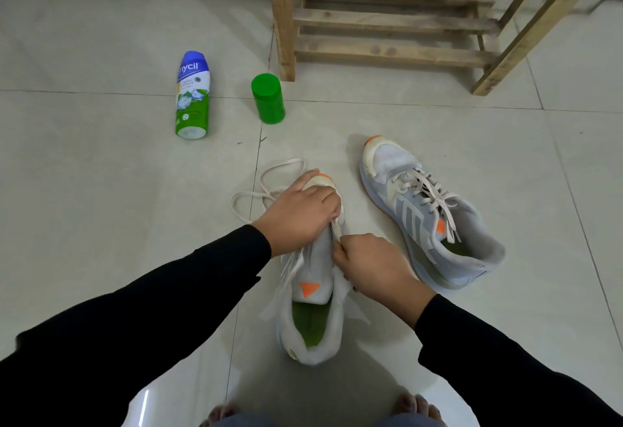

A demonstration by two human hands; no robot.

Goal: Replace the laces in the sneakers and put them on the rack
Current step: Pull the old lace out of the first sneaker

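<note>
A grey and white sneaker with an orange mark on its tongue lies on the floor in front of me, toe away from me. My left hand presses down on its toe end. My right hand pinches the end of a white lace at the eyelets near the toe. The rest of that lace lies in loose loops on the floor, left of the toe. A second, matching sneaker stands to the right, fully laced. The wooden rack stands beyond both.
A blue and green powder bottle and a green-capped container stand on the tiled floor to the left of the rack's leg. My bare toes show at the bottom edge. A wall runs along the far side.
</note>
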